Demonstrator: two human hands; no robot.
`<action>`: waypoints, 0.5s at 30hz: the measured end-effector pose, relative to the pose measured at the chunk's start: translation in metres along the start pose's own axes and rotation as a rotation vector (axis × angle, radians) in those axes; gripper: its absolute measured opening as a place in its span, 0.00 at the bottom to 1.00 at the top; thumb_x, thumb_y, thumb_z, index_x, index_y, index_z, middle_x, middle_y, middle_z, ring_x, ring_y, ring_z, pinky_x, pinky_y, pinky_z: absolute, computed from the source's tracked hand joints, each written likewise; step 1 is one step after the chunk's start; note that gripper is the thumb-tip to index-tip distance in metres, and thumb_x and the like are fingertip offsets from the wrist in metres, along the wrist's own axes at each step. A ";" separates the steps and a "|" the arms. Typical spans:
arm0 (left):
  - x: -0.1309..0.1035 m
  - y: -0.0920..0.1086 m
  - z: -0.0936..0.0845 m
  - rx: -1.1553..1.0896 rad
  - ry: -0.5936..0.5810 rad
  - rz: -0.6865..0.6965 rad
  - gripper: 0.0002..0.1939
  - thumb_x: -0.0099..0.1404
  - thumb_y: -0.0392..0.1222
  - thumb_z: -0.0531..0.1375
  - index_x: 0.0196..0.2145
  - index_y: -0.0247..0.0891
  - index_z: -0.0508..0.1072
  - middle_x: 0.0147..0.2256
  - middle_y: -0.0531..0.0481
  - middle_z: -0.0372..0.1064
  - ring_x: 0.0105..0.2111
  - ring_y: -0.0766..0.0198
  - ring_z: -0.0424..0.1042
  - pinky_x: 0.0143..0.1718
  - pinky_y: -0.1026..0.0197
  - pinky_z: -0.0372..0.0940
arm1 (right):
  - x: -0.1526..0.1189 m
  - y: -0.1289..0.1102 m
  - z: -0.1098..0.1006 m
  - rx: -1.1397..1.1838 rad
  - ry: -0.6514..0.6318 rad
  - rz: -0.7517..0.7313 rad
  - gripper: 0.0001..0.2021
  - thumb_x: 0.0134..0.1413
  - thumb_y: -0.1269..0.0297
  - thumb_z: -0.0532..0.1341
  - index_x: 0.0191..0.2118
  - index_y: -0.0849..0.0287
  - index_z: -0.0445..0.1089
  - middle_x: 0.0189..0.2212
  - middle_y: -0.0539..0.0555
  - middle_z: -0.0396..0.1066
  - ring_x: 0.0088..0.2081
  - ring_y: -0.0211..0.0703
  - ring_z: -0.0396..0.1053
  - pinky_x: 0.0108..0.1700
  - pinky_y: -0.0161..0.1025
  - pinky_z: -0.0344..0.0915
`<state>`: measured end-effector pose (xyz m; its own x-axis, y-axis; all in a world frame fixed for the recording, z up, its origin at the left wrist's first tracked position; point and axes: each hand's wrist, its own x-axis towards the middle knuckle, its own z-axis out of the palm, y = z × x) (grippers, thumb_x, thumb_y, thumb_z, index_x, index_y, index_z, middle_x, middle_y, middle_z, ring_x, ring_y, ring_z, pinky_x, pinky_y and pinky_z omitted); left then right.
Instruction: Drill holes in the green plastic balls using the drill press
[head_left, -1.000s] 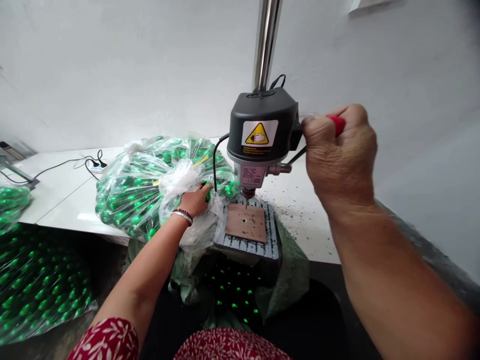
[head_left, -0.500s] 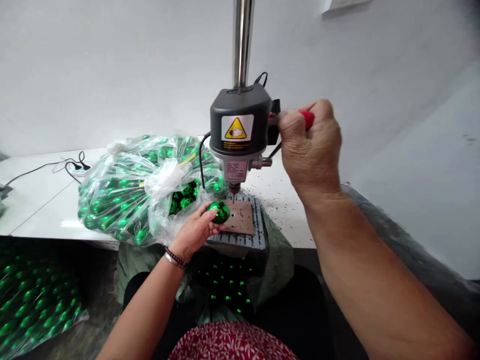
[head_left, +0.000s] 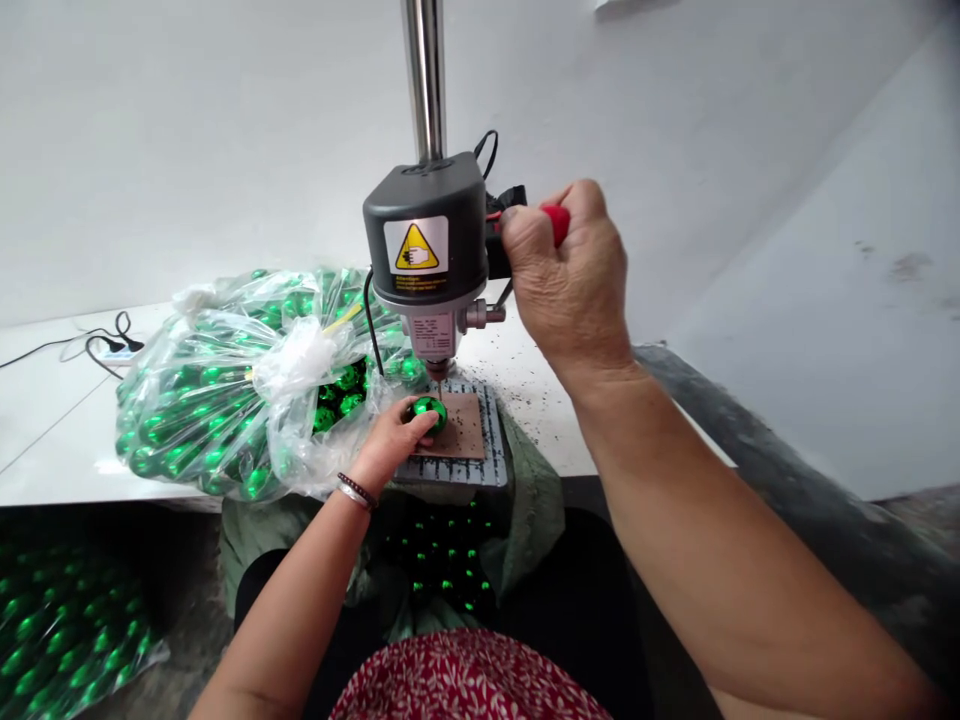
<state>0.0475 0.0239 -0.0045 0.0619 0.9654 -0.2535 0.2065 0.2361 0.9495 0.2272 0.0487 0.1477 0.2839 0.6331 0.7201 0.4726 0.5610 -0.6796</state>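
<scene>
A shiny green ball (head_left: 429, 412) sits in the fingers of my left hand (head_left: 396, 437), just under the bit of a drill press (head_left: 425, 220). Whether the bit touches the ball I cannot tell. Beneath the ball lies a brown board (head_left: 466, 428) on the slotted metal base (head_left: 491, 440). My right hand (head_left: 574, 275) is wrapped round the red handle (head_left: 556, 224) at the drill's right side. Left of the drill, a clear plastic bag (head_left: 300, 360) full of green balls lies open on its near right side.
The white table (head_left: 67, 440) carries a power strip (head_left: 120, 355) with black cords at the left, and dark shavings right of the drill base. Green cloth (head_left: 529, 500) hangs below, around more green balls (head_left: 446, 585). Another bag of balls (head_left: 67, 620) is at lower left.
My left hand has brought the green ball over the board, beneath the drill bit. My right hand still grips the red handle. The whole view has shifted, so the drill appears further left.
</scene>
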 end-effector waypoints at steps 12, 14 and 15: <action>-0.005 0.018 0.007 0.266 -0.035 0.096 0.20 0.59 0.43 0.61 0.48 0.35 0.74 0.31 0.52 0.72 0.22 0.72 0.67 0.23 0.70 0.63 | 0.000 -0.017 -0.001 -0.060 0.003 0.145 0.13 0.58 0.63 0.57 0.28 0.59 0.52 0.22 0.42 0.52 0.26 0.25 0.48 0.37 0.30 0.50; -0.003 0.017 0.007 0.301 -0.016 0.112 0.20 0.59 0.43 0.61 0.49 0.34 0.74 0.30 0.52 0.71 0.22 0.71 0.67 0.23 0.70 0.62 | 0.000 -0.016 -0.001 -0.049 0.012 0.134 0.13 0.58 0.63 0.57 0.28 0.59 0.52 0.23 0.42 0.53 0.27 0.25 0.48 0.36 0.30 0.50; -0.002 0.016 0.006 0.310 0.000 0.108 0.21 0.60 0.44 0.60 0.50 0.34 0.73 0.30 0.51 0.72 0.22 0.71 0.68 0.23 0.70 0.62 | 0.000 -0.015 -0.001 -0.042 0.014 0.128 0.12 0.57 0.63 0.57 0.28 0.59 0.52 0.23 0.42 0.53 0.27 0.25 0.48 0.36 0.30 0.50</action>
<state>0.0569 0.0253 0.0097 0.0993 0.9830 -0.1543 0.4864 0.0873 0.8694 0.2209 0.0397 0.1586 0.3561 0.6904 0.6297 0.4662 0.4528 -0.7600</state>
